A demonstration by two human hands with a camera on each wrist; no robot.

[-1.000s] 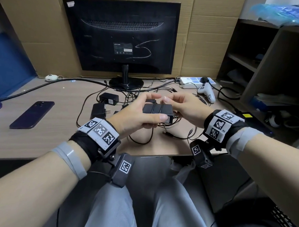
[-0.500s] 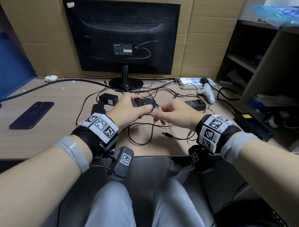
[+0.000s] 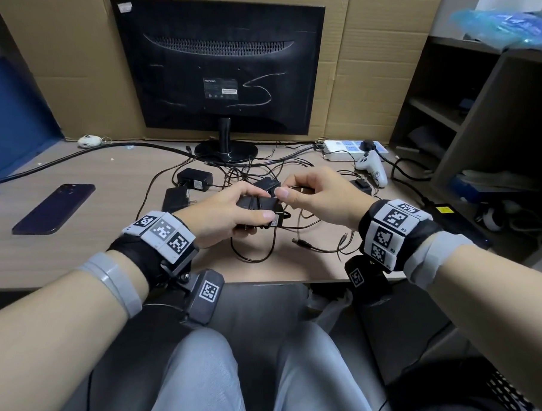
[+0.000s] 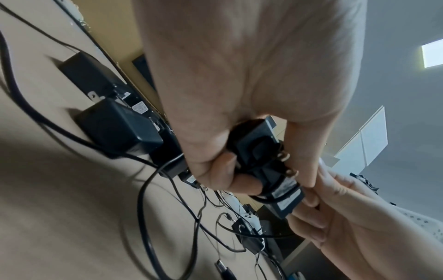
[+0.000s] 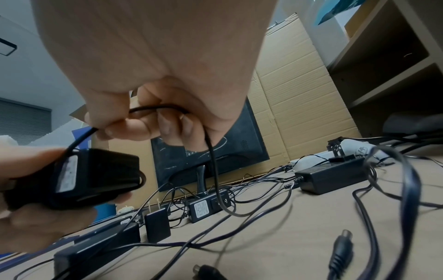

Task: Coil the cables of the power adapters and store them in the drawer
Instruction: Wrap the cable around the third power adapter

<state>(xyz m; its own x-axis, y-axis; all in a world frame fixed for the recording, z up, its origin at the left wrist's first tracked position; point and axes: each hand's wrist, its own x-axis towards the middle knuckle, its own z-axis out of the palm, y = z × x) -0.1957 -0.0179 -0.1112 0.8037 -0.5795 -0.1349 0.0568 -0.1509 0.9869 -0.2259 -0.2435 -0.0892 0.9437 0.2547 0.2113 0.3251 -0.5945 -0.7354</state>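
Observation:
My left hand (image 3: 232, 213) grips a black power adapter (image 3: 260, 206) above the desk's front middle, with a few turns of its thin black cable wrapped round the body. The left wrist view shows that adapter (image 4: 266, 166) with its metal prongs between my thumb and fingers. My right hand (image 3: 313, 193) pinches the same cable (image 5: 153, 109) just right of the adapter (image 5: 91, 174); the rest of the cable (image 3: 296, 228) hangs down to the desk. Several other black adapters lie behind: one (image 3: 194, 179) at the back, one (image 3: 174, 198) beside my left hand, one (image 3: 266, 184) partly hidden.
A monitor (image 3: 216, 66) stands at the back with its rear toward me. A dark phone (image 3: 54, 208) lies at the left. A white power strip (image 3: 353, 146), a white controller (image 3: 373, 169) and a long black power brick (image 3: 458, 219) sit at the right, beside shelves (image 3: 484, 121). Loose cables (image 3: 255, 170) cross the desk.
My hands moved away across the desk and back toward me with the adapter. The right hand has carried the cable over the adapter's body.

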